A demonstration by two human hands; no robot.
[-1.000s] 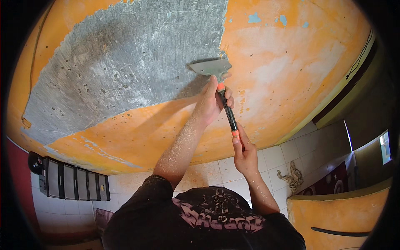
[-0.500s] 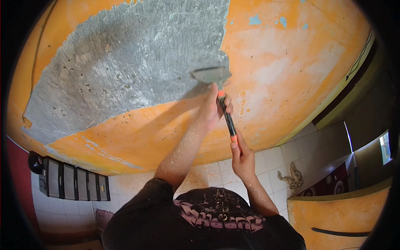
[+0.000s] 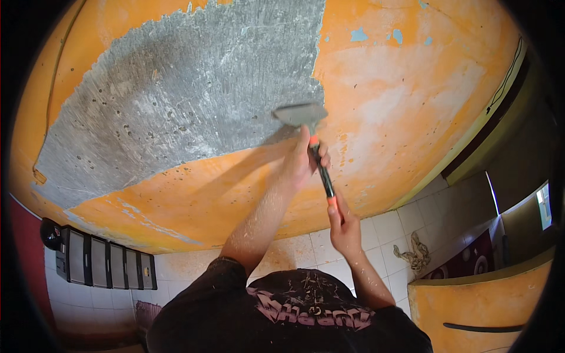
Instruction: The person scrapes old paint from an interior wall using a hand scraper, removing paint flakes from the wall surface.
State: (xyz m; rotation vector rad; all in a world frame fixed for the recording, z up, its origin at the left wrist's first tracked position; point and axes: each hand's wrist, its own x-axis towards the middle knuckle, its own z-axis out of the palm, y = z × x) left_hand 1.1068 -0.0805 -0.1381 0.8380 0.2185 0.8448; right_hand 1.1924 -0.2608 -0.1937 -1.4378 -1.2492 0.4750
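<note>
Both my hands hold one long-handled scraper [image 3: 300, 113] with a wide grey blade and a black-and-orange handle. My left hand [image 3: 304, 160] is wrapped round the handle just below the blade, its thumb pointing up along it. Lower down, my right hand [image 3: 344, 228] grips the handle's orange end. The blade lies over the bare grey patch [image 3: 194, 94] of the wall, close to the ragged edge of the orange paint [image 3: 400, 117]. Whether the blade touches the wall I cannot tell. Pale flecks cover my forearms.
Whitish tiles [image 3: 379, 229] cover the floor below the wall, with orange dust on some. A black-and-grey drawer unit [image 3: 109, 259] stands at the left. To the right lie a crumpled cloth [image 3: 415, 254] and a low orange wall [image 3: 482, 300]. A cable [image 3: 54, 82] runs down the wall's left side.
The scraper blade has moved slightly down in the picture, with both hands still on the handle. The bare patch looks much the same.
</note>
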